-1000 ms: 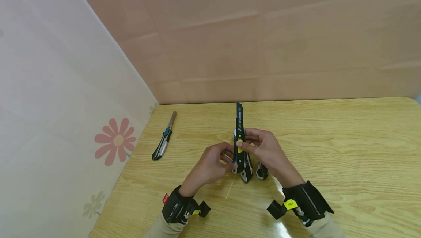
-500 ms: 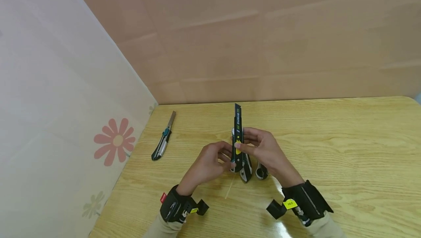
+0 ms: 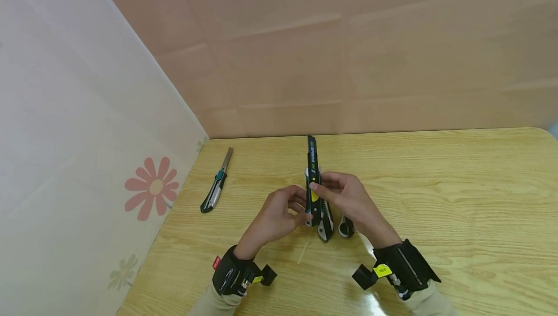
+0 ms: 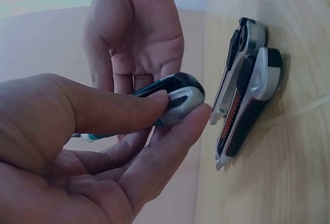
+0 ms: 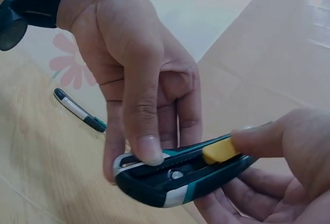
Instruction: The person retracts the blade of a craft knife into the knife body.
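Note:
Between both hands a utility knife [image 3: 312, 175] with a black and teal body and a yellow slider [image 5: 221, 150] is held up, its front end toward the far edge. My left hand [image 3: 279, 216] pinches its rear end between thumb and fingers. My right hand [image 3: 350, 200] grips it from the other side, thumb pressed at the yellow slider and fingers behind the body. Below on the table lie two more knives: a utility knife [image 4: 252, 100] with silver and black body, and a second utility knife [image 4: 238, 59] beside it, partly covered by my right hand in the head view.
A third loose utility knife [image 3: 214, 190], blade extended, lies on the wooden table [image 3: 457, 199] at the left. A white wall sheet with a pink flower [image 3: 152, 187] borders the left side, and a brown sheet [image 3: 279, 64] hangs behind the far edge.
The held knife has shifted slightly left, and my right thumb sits a little farther up along the slider. The knives on the table have not moved.

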`<state>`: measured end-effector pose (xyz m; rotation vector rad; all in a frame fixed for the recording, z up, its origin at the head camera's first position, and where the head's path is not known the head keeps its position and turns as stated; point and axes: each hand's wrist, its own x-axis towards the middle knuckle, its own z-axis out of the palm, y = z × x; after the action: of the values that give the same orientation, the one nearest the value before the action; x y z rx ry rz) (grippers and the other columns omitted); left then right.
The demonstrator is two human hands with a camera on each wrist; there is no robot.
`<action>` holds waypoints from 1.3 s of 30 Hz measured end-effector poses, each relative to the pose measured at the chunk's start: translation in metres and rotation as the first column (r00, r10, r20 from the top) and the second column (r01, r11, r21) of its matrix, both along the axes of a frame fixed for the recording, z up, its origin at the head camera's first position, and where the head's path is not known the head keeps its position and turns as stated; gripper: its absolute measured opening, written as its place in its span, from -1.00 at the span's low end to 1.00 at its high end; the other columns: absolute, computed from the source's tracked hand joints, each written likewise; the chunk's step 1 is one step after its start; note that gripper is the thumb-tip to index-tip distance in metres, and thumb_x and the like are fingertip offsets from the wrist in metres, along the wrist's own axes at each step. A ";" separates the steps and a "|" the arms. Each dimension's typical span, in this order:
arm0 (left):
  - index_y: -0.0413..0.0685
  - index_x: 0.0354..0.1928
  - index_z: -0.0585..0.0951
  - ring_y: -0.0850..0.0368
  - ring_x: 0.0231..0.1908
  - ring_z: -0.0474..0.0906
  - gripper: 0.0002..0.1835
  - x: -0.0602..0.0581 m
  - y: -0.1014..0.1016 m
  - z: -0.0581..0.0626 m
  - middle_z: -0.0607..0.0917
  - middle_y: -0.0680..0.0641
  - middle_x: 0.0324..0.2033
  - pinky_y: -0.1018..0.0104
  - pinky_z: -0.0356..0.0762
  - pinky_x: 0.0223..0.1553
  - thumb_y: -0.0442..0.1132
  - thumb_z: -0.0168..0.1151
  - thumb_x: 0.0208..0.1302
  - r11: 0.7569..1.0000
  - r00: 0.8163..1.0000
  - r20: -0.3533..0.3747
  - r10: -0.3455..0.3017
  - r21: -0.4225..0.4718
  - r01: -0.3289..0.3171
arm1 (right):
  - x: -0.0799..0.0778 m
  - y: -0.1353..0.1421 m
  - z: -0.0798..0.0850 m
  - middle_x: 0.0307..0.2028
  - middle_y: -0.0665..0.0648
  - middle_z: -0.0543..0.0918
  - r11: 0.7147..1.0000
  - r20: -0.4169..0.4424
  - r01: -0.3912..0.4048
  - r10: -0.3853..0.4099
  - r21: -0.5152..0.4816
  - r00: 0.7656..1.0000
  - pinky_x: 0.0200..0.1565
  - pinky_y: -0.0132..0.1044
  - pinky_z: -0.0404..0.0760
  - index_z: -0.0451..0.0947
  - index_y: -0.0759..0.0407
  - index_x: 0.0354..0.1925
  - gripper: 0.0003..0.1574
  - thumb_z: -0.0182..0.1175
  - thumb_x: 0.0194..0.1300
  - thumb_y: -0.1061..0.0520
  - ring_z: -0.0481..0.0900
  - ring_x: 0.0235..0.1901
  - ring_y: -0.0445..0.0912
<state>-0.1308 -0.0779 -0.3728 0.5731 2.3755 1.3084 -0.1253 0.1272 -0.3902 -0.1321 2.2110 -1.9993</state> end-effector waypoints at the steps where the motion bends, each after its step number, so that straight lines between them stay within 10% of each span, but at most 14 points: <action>1: -0.18 0.06 0.60 0.16 -0.20 0.70 -0.67 0.000 0.000 0.000 0.69 -0.02 -0.14 0.32 0.68 -0.20 -0.43 0.41 0.29 1.000 1.000 -0.004 0.003 0.004 -0.003 | 0.000 -0.001 0.000 -0.01 0.16 0.73 1.000 0.002 0.008 -0.008 0.004 1.000 0.17 0.00 0.56 0.65 0.23 0.14 -0.54 0.31 0.45 -0.04 0.69 0.03 0.01; 39: -0.21 0.08 0.61 0.16 -0.18 0.70 -0.65 -0.002 -0.005 0.000 0.69 -0.04 -0.10 0.36 0.67 -0.15 -0.40 0.43 0.27 1.000 1.000 -0.019 -0.012 0.005 0.012 | 0.002 -0.006 0.000 -0.06 0.16 0.76 0.999 -0.048 0.029 -0.026 0.046 0.999 0.02 -0.11 0.61 0.67 0.22 0.10 -0.66 0.35 0.41 0.13 0.66 0.02 0.05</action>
<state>-0.1328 -0.0828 -0.3732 0.6029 2.3808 1.3102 -0.1228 0.1210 -0.3899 -0.1454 2.2982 -1.9772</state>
